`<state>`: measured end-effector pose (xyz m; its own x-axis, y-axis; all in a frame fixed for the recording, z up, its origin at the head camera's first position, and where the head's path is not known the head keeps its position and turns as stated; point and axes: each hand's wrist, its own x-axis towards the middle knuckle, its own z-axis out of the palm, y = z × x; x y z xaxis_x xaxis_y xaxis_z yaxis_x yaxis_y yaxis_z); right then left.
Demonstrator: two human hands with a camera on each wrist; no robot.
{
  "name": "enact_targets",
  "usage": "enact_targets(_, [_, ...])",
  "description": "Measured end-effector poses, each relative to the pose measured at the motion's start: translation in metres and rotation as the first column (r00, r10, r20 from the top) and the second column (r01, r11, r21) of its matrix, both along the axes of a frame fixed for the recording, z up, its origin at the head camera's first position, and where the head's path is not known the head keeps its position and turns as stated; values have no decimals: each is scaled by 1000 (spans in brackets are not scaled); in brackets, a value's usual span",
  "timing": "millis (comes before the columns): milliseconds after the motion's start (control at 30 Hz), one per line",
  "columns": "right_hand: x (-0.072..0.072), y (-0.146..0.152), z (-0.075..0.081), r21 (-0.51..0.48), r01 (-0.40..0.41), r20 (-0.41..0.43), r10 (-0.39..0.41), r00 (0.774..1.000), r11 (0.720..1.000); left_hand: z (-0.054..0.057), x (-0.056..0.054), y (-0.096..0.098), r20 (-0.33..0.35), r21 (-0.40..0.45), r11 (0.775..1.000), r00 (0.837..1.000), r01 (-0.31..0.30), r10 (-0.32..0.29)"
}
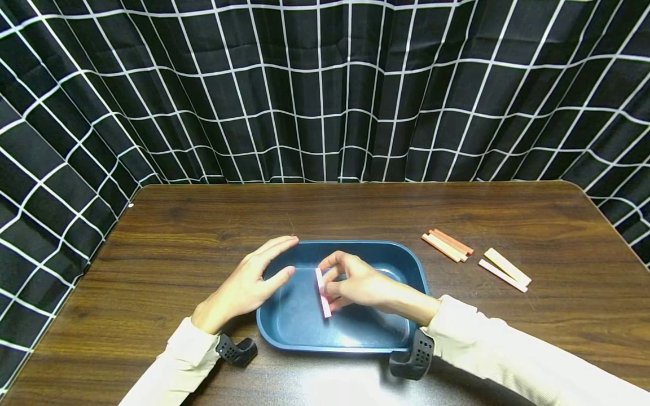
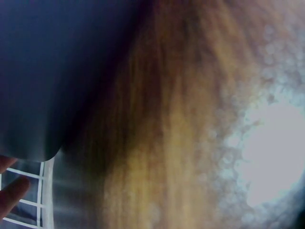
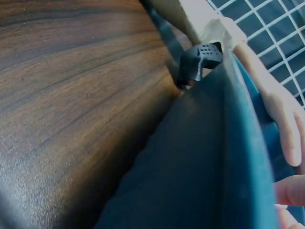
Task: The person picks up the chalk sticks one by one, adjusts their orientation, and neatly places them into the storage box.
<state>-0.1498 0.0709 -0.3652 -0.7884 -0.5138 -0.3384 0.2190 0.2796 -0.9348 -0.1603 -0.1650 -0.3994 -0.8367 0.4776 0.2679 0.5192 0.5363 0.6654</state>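
Inside a blue rectangular tub (image 1: 284, 345), my right hand (image 1: 363, 285) holds a slim, straight pink stick (image 1: 325, 307) between thumb and fingers. The stick runs nearly front to back in the head view, over the tub's floor. My left hand (image 1: 246, 285) is at the tub's left side, fingers and thumb extended over the rim with nothing in them. In the right wrist view the tub's wall (image 3: 190, 152) fills the middle, and the left hand (image 3: 281, 112) shows beyond its rim. The left wrist view catches only fingertips (image 2: 16, 191) past a dark blurred surface.
On the wooden table (image 1: 178, 237), right of the tub, lie an orange stick (image 1: 452, 241) and a peach stick (image 1: 443, 248) side by side. Further right are a yellow stick (image 1: 508, 267) and a pale pink stick (image 1: 503, 276). A black gridded curtain (image 1: 335, 101) hangs behind.
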Motion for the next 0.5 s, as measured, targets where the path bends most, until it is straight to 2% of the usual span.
enact_targets(500, [0,-16,-6,-51,35,58,-32,998,998,0,0,0,0,2,1000,1000,4,-4])
